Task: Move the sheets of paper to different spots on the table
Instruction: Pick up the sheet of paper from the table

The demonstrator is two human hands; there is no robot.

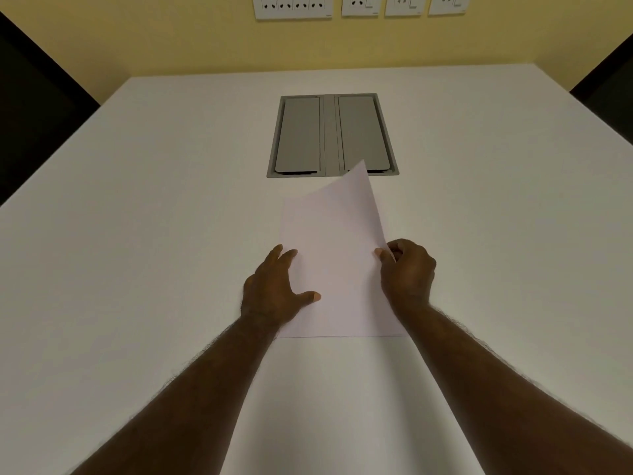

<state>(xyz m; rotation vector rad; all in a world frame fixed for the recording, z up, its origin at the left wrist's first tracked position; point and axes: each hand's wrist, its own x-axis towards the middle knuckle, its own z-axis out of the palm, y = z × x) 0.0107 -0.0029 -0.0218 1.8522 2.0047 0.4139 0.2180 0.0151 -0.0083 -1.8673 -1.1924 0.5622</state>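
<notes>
White sheets of paper lie in a stack at the middle of the white table. The top sheet is lifted along its right side, and its far right corner stands up toward the grey panel. My right hand pinches that sheet's right edge between thumb and fingers. My left hand rests flat with fingers spread on the left part of the stack. How many sheets lie underneath I cannot tell.
A grey recessed cable box with two shut flaps sits in the table just beyond the paper. White wall sockets line the yellow wall behind. Dark chair backs stand at the table's far left and far right.
</notes>
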